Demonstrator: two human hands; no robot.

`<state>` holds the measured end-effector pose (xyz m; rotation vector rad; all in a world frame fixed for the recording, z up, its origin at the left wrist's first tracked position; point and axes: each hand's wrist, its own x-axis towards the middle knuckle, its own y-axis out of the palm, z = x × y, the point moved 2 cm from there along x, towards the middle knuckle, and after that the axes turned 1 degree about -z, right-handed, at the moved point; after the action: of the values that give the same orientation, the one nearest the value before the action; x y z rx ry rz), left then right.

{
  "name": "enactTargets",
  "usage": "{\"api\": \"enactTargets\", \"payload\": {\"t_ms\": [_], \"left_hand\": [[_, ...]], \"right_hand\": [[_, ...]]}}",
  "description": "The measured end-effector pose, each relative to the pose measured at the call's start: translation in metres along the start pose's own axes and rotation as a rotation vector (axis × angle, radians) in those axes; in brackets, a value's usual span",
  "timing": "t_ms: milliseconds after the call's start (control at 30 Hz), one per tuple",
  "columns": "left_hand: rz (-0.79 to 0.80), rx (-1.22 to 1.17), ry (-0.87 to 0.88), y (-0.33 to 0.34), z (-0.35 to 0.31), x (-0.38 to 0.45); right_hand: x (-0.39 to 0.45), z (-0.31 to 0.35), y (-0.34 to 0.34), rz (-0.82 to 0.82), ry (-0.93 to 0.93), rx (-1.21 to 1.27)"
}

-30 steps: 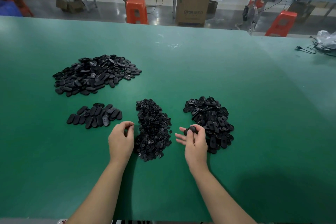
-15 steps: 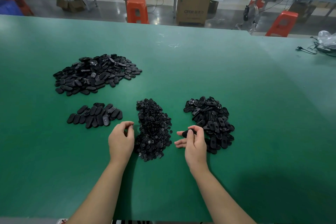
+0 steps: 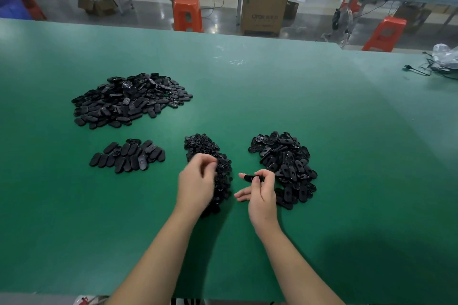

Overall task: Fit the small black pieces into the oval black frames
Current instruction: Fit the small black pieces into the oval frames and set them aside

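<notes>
My right hand (image 3: 263, 197) pinches one oval black frame (image 3: 252, 177) between thumb and fingertips, just left of the heap of oval frames (image 3: 287, 161). The pile of small black pieces (image 3: 204, 147) lies in the middle. My left hand (image 3: 197, 187) is blurred and hovers over the near half of that pile with its fingers curled. Whether it holds a small piece is hidden. The two hands are a short gap apart.
A small group of oval parts (image 3: 127, 156) lies to the left on the green table (image 3: 247, 94), with a large heap of oval parts (image 3: 128, 99) behind it. Cables and a plastic bag (image 3: 443, 62) sit at the far right edge. Orange stools and boxes stand beyond the table.
My left hand has moved right from beside the small-piece pile to over it, toward my right hand. My right hand has kept its hold on the oval frame, and barely shifted.
</notes>
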<state>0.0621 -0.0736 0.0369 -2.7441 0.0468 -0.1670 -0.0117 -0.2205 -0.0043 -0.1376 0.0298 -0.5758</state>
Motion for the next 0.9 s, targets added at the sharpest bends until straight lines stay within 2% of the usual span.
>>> {"api": "enactTargets", "payload": {"t_ms": [100, 167, 333, 533, 700, 800, 900], "left_hand": [[0.213, 0.112, 0.031, 0.03, -0.019, -0.009], [0.272, 0.17, 0.032, 0.041, -0.025, -0.011], [0.309, 0.214, 0.02, 0.047, -0.032, -0.008], [0.314, 0.134, 0.041, 0.038, -0.033, -0.002], [0.385, 0.344, 0.268, 0.036, -0.04, 0.003], [0.419, 0.417, 0.325, 0.039, -0.039, 0.001], [0.296, 0.358, 0.342, 0.04, -0.034, -0.003]], "right_hand": [[0.0, -0.003, -0.002, -0.042, 0.001, -0.042], [0.001, -0.004, -0.004, -0.071, -0.018, -0.088], [0.001, -0.003, -0.003, -0.044, -0.031, -0.11], [0.003, -0.004, -0.001, 0.028, -0.033, -0.147], [0.004, -0.009, 0.0, 0.033, -0.014, -0.115], [0.003, -0.007, 0.001, 0.085, 0.012, -0.08], [0.003, -0.006, 0.001, 0.082, 0.038, -0.081]]}}
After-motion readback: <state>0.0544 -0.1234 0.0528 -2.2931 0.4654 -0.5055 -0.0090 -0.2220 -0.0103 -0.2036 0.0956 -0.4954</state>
